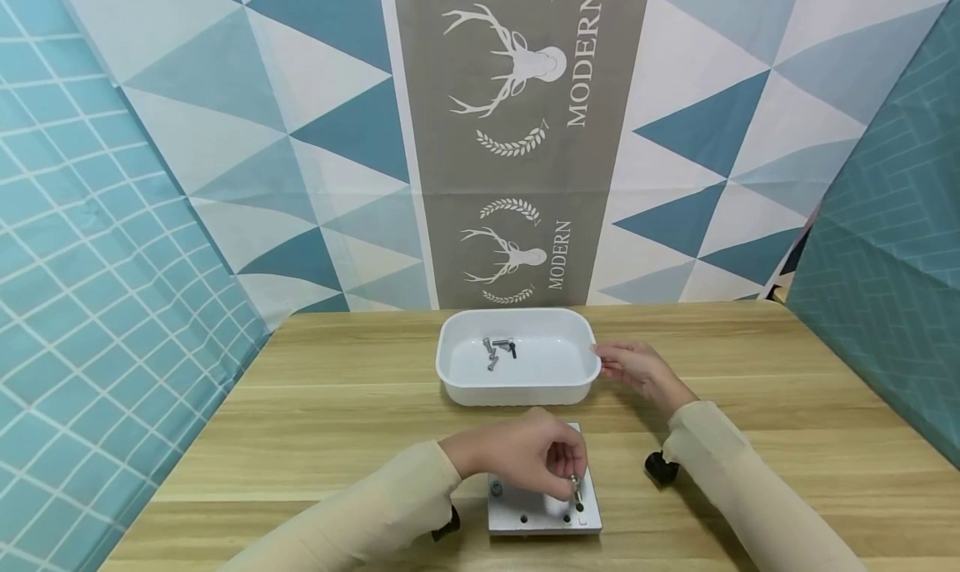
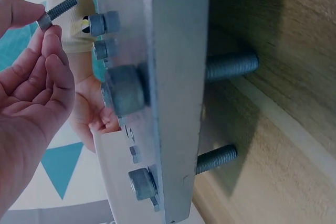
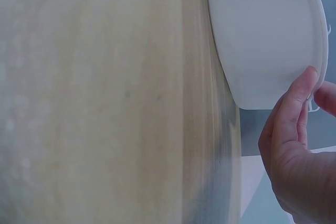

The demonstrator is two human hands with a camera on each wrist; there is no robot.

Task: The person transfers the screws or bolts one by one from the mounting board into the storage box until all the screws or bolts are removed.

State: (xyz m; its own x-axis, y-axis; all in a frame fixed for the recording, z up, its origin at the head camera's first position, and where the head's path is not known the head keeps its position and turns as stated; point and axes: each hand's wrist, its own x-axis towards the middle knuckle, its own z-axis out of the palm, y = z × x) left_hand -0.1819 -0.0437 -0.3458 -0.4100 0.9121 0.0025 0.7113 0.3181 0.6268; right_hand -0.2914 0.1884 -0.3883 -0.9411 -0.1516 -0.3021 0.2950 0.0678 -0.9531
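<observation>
Between thumb and fingertips my left hand point(image 1: 528, 455) pinches a socket head screw point(image 2: 56, 10) by its head. In the head view this screw slants just above a hole near the right front corner of a metal plate point(image 1: 543, 524); whether its tip touches cannot be told. Several socket head screws point(image 2: 125, 90) stand in the plate, and two threaded ends stick out below it. At the right end of a white plastic tray point(image 1: 517, 395), my right hand point(image 1: 637, 370) grips the rim with thumb and fingers. Part of the plate is hidden behind my left hand.
Several loose screws point(image 1: 492, 352) lie in the left half of the tray. The tray stands behind the plate on a wooden table point(image 1: 337, 405). Patterned cloth point(image 1: 517, 255) hangs along the table's back and both sides.
</observation>
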